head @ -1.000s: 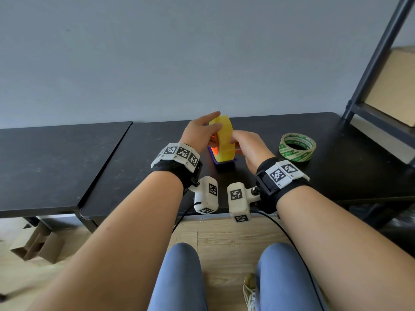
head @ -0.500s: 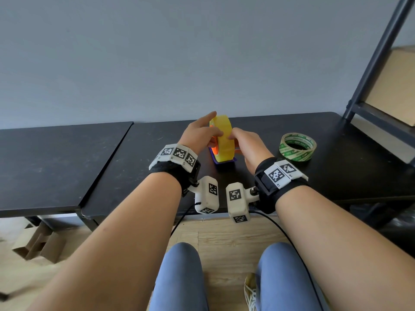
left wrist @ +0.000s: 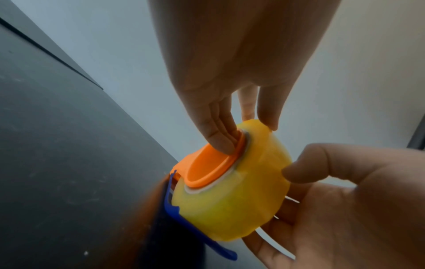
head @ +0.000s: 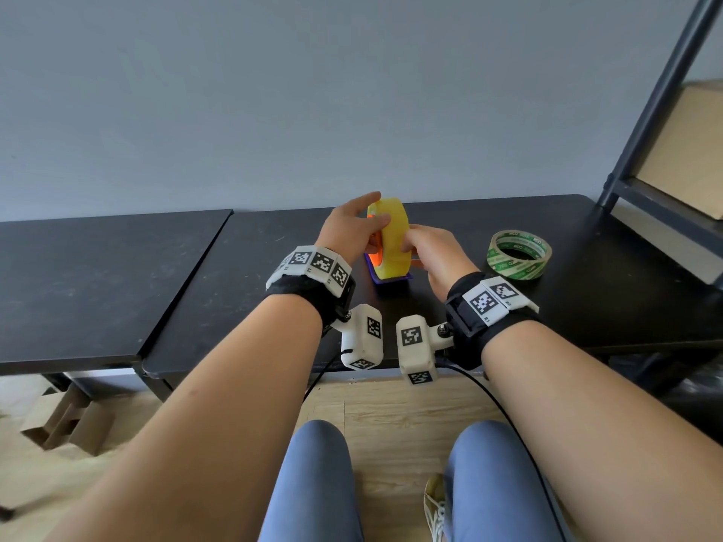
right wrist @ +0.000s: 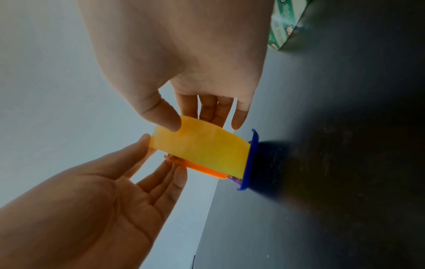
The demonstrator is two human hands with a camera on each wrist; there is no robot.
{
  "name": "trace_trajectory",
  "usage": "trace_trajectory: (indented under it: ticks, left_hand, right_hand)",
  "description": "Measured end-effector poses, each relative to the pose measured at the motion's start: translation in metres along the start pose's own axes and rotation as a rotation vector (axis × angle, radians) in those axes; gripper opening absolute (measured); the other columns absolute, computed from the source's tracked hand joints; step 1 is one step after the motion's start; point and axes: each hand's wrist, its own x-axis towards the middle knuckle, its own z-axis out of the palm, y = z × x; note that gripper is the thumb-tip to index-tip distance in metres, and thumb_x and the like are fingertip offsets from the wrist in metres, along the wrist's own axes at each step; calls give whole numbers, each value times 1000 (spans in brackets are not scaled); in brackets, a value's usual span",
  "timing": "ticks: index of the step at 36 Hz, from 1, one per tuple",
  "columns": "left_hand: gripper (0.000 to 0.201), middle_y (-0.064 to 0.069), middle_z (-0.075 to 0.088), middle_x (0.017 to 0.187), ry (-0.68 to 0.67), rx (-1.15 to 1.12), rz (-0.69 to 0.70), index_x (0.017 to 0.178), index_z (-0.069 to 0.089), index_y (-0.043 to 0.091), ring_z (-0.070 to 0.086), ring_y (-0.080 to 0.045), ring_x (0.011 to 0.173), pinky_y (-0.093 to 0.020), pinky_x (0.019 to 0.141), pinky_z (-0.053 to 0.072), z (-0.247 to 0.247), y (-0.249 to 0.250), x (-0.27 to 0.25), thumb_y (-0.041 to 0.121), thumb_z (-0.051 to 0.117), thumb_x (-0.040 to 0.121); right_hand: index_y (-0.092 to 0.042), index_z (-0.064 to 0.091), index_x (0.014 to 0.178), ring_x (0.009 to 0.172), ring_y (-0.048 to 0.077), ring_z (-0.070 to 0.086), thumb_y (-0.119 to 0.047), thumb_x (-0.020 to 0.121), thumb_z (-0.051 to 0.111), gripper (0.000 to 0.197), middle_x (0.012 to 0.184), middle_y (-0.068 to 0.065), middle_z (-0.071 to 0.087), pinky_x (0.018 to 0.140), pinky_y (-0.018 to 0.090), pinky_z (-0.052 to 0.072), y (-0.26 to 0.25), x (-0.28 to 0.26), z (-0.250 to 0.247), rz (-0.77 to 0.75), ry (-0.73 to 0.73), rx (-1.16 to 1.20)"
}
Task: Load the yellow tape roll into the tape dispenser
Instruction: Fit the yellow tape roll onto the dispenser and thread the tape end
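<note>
The yellow tape roll (head: 393,236) stands on edge on the orange hub (left wrist: 207,163) of the tape dispenser, whose blue base (head: 391,276) rests on the black table (head: 587,275). My left hand (head: 375,213) is on the roll's left side. Its straight fingers (left wrist: 220,143) press on the orange hub and the index finger lies over the roll's top. My right hand (head: 414,244) holds the roll from the right, thumb (right wrist: 168,118) on the outer band and fingers round the far side. The roll's right face is hidden.
A green printed tape roll (head: 518,254) lies flat on the table to the right of my right hand. A second black table (head: 98,275) adjoins on the left. A dark metal shelf rack (head: 665,150) with a cardboard box stands at the far right.
Both hands have shifted very slightly on the roll. The roll and the dispenser stay in the same spot.
</note>
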Motion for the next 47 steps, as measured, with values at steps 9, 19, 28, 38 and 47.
trace_trajectory:
  ticks: [9,19,28,38,47]
  left_hand:
    - [38,-8,64,79,30,55,23,135,58,22,66,-26,74,-50,80,60,-2,-1,6,27,51,98]
    - [60,-13,62,94,-98,-65,-80,143,48,27,61,-26,82,-49,94,55,-9,-1,2,10,61,86]
    - [63,-13,63,95,-83,-23,-50,149,39,22,61,-23,79,-46,94,55,-8,1,0,13,64,91]
    - [42,-13,59,82,-44,18,5,137,56,25,60,-25,75,-48,88,58,-5,-1,2,19,57,96]
    - [42,-8,58,85,-27,65,26,140,52,29,61,-21,76,-45,87,59,-4,-4,5,30,53,98]
  right_hand:
    - [14,52,114,84,23,49,-22,67,57,59,91,18,57,106,57,39,-2,-6,4,-8,10,67]
    - [-11,61,94,105,29,64,-15,81,56,14,109,14,66,99,44,47,-5,-8,4,45,0,52]
    - [-5,65,105,116,36,58,-19,68,56,41,126,20,62,106,52,44,0,2,1,21,-18,38]
    - [-4,69,102,114,38,58,0,71,48,38,120,24,63,104,54,44,2,-4,0,-72,-67,-49]
    - [11,57,108,121,48,49,-12,68,51,47,127,32,55,107,60,38,7,-2,0,-63,-47,-1]
